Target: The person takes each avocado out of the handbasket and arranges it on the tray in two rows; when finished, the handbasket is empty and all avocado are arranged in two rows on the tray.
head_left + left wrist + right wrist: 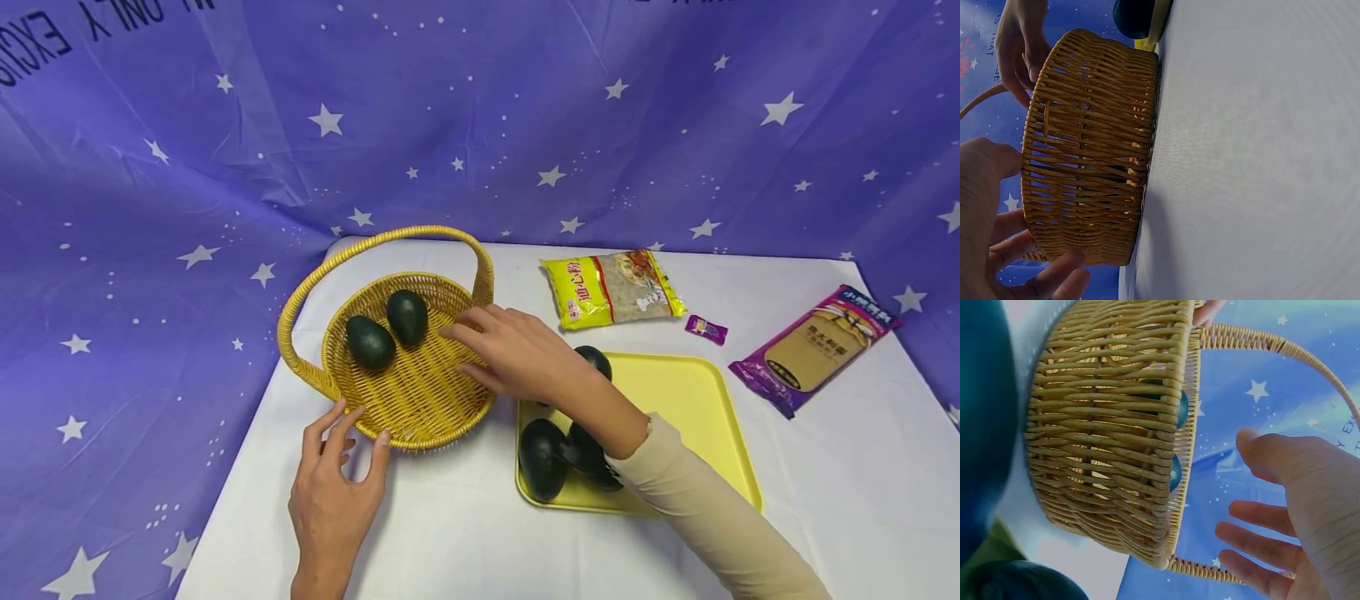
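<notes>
A round yellow wicker basket [427, 408] with a tall arched handle holds two dark green avocados [371, 343] on its left side. My right hand [510, 350] hovers over the basket's right rim. Its fingers are loosely spread, with nothing between them, as the right wrist view also shows. By the near left rim, my left hand [333, 492] has its thumb touching the wicker and its other fingers loosely bent beside the basket wall [1091, 150]. Several more avocados [542, 458] lie on a yellow tray [675, 392], partly hidden under my right forearm.
Behind the tray lies a yellow bag of pasta [611, 287]. A small purple packet [707, 329] sits beside it, and a purple noodle pack [816, 348] lies farther right. A blue star-patterned cloth [480, 125] hangs behind the white table [450, 533].
</notes>
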Tool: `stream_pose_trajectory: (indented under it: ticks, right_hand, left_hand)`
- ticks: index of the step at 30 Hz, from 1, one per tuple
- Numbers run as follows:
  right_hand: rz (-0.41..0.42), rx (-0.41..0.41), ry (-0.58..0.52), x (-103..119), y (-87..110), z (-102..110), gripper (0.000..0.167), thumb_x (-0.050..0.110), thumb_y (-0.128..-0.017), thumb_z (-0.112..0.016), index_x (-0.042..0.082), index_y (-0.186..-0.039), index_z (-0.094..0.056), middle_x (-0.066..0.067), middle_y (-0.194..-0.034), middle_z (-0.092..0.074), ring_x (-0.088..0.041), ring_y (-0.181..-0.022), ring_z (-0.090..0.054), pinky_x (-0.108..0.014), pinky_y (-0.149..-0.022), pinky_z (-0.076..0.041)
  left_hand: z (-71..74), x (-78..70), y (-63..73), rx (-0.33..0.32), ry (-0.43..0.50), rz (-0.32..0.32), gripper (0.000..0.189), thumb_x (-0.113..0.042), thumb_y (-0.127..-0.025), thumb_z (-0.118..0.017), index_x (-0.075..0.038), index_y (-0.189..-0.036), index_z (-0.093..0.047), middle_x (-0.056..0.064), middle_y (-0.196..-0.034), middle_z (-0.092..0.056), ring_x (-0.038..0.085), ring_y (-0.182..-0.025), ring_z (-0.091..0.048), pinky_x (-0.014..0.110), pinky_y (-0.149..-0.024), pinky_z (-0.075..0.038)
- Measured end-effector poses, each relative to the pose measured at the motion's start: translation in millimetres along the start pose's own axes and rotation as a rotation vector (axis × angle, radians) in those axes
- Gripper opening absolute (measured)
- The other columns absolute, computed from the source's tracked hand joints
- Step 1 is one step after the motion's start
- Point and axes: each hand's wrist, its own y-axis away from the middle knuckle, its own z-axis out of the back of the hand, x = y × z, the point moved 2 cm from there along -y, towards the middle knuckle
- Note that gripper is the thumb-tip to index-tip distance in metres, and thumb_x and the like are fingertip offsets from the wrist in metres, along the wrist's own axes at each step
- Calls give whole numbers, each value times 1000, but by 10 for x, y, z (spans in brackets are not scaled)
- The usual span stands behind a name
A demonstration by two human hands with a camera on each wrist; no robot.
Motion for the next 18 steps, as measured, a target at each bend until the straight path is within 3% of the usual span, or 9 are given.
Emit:
stream_pose_trajectory:
  ticks: [8,16,18]
  right_hand:
    - [-16,48,8,-17,-134,-2,52,35,-103,-75,17,-150,-61,-7,-140,-65,-26,-118,-67,-42,-97,-58]
    - [-11,76,4,-22,-327,20,53,35,-103,-76,18,-151,-60,-8,-144,-65,-28,-121,-67,-43,-94,-60]
    - [-14,85,4,-20,-374,19,54,35,-103,-76,18,-151,-60,-9,-145,-64,-28,-122,-67,-43,-94,-60]
  left_hand:
    - [-2,-5,4,1,-2,-10,43,-33,-91,-87,-19,-131,-78,-2,-147,-65,19,-87,-77,9,-75,-48]
    - [2,-10,0,0,-8,-12,44,-32,-91,-88,-18,-131,-77,-1,-147,-65,18,-87,-77,33,-70,-59]
    - [3,-11,2,-2,-10,-13,44,-32,-91,-88,-17,-131,-77,-1,-147,-65,18,-86,-77,35,-70,-60]
